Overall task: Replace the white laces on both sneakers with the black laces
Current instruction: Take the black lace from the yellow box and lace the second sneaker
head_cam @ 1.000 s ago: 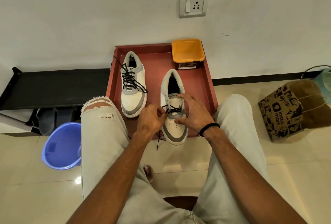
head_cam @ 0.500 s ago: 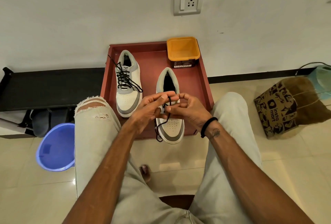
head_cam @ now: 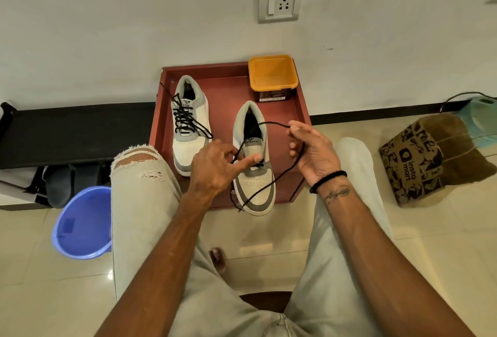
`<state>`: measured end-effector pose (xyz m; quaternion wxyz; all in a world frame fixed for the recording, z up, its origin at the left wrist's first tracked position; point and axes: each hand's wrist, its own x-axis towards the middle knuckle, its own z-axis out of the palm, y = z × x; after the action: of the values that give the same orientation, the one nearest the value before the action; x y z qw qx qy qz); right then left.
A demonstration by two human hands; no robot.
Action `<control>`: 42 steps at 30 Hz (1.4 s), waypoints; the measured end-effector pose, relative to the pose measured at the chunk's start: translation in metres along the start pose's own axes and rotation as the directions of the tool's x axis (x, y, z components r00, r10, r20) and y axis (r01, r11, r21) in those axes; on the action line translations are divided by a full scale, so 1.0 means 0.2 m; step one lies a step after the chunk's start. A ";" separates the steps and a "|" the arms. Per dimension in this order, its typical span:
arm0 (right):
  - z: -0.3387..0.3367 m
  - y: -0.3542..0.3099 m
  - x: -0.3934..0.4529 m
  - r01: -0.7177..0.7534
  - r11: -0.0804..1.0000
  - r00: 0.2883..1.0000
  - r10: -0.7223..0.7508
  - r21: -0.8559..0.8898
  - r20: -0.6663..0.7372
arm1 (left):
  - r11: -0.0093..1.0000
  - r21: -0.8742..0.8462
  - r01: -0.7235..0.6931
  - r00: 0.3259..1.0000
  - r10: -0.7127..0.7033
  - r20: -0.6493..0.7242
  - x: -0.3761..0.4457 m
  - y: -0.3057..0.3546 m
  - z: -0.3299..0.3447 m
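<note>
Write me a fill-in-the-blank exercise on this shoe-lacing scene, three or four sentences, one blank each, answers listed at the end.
1. Both sneakers stand on a ____ tray.
2. The left sneaker is already laced with a lace coloured ____.
3. The right hand pulls the black lace of the right sneaker while the left hand presses on that sneaker with its ____ finger.
4. The container at the tray's far corner is ____ inside.

Answers: red; black; index; orange
</note>
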<state>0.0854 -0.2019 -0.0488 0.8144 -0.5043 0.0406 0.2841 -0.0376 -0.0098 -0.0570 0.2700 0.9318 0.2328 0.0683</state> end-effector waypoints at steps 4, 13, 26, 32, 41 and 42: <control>0.04 0.07 -0.03 -0.016 0.960 0.992 0.049 -0.281 0.113 | 0.933 -0.335 -0.132 0.988 0.152 0.035 -0.03 0.07 0.03; 0.06 0.10 -0.05 -0.004 0.898 0.975 0.102 -0.440 0.199 | 0.767 -0.642 0.014 0.989 0.083 0.120 -0.03 0.09 0.04; 0.00 0.07 0.01 -0.024 0.945 0.998 0.007 -0.326 -0.055 | 0.838 -0.443 0.320 0.841 -0.466 -0.273 0.00 -0.06 -0.06; 0.03 0.09 -0.02 0.029 0.864 0.995 0.024 -0.503 0.098 | 0.961 -0.082 -0.264 0.944 0.239 -0.227 0.00 0.02 0.04; 0.00 0.07 0.00 0.076 0.818 0.996 -0.090 -0.570 0.004 | 0.971 -0.234 -0.047 0.993 0.020 -0.117 0.01 -0.04 0.00; 0.00 0.07 0.01 0.082 0.817 0.994 -0.106 -0.571 -0.008 | 0.979 -0.206 -0.013 0.992 -0.014 -0.127 0.01 -0.07 0.00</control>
<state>0.0799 -0.1967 -0.0609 0.6387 -0.7313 -0.0548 0.2328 -0.0404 0.0013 -0.0648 0.3496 0.8924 0.2416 0.1516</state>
